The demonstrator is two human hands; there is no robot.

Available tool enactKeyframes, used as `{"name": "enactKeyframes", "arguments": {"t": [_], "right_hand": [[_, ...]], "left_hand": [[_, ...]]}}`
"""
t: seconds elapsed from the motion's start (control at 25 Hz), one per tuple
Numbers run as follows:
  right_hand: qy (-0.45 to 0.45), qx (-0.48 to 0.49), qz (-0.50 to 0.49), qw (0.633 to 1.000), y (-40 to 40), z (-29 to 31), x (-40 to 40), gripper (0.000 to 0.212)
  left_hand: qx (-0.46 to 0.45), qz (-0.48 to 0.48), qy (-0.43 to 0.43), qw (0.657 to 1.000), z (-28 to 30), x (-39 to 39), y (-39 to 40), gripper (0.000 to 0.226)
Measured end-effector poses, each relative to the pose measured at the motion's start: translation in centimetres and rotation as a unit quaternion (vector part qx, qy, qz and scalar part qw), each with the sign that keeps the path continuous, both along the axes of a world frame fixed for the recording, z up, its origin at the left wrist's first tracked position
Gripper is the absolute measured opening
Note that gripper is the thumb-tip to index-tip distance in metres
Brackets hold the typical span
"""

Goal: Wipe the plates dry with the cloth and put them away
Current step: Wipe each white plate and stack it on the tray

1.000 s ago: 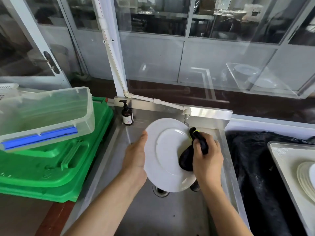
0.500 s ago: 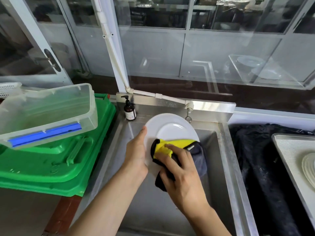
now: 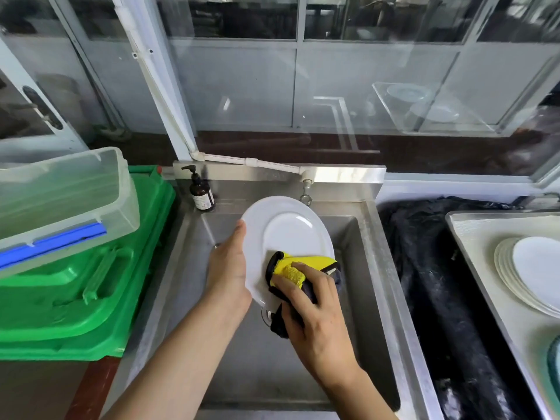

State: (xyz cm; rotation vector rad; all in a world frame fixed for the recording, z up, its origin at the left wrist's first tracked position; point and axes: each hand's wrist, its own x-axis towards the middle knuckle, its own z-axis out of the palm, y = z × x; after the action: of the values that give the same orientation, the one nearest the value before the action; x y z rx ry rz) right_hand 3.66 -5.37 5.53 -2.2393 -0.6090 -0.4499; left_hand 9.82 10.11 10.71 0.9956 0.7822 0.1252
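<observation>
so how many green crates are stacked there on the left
2, as far as shows: the upper green crate lies upside down on the lower green crate, left of the sink, under the clear plastic tub. More could be hidden beneath.

plate stack (image 3: 533,274) cropped right, bottle label (image 3: 203,202) unreadable

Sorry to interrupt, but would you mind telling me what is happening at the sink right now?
A person is drying a white plate over the steel sink. The left hand holds the plate tilted by its left rim, while the right hand presses a yellow and dark cloth against the plate's lower face. A stack of white plates sits on the tray to the right. A brown pump bottle stands at the sink's back left corner.
</observation>
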Motion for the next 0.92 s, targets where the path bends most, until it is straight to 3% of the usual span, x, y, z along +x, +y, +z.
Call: {"name": "enactKeyframes", "arguments": {"t": [0.24,0.4,0.64,0.76,0.84,0.92], "right_hand": [[0.064,0.011,-0.060,0.996,-4.6,-2.0,1.4,0.037],[0.105,-0.004,-0.118,0.987,-8.6,-3.0,2.3,0.036],[0.045,-0.081,-0.228,0.969,-16.6,-4.7,1.8,0.039],[0.033,-0.161,-0.280,0.946,-18.5,-7.8,1.2,0.036],[0.138,-0.216,-0.283,0.924,-18.6,-11.1,0.4,0.034],[0.286,-0.271,-0.236,0.888,-18.5,-14.5,-1.3,0.048]], "left_hand": [[0.009,-0.016,-0.008,1.000,-0.6,0.2,-2.0,0.043],[-0.007,-0.033,-0.008,0.999,-1.3,-0.5,-5.0,0.028],[-0.022,-0.070,0.000,0.997,-4.2,-1.2,-7.6,0.008],[-0.021,-0.059,-0.006,0.998,-5.3,-1.4,-8.1,0.025],[-0.018,-0.064,-0.002,0.998,-5.9,-1.7,-8.3,0.039],[-0.004,-0.100,-0.003,0.995,-6.1,-2.0,-8.5,0.046]]}}
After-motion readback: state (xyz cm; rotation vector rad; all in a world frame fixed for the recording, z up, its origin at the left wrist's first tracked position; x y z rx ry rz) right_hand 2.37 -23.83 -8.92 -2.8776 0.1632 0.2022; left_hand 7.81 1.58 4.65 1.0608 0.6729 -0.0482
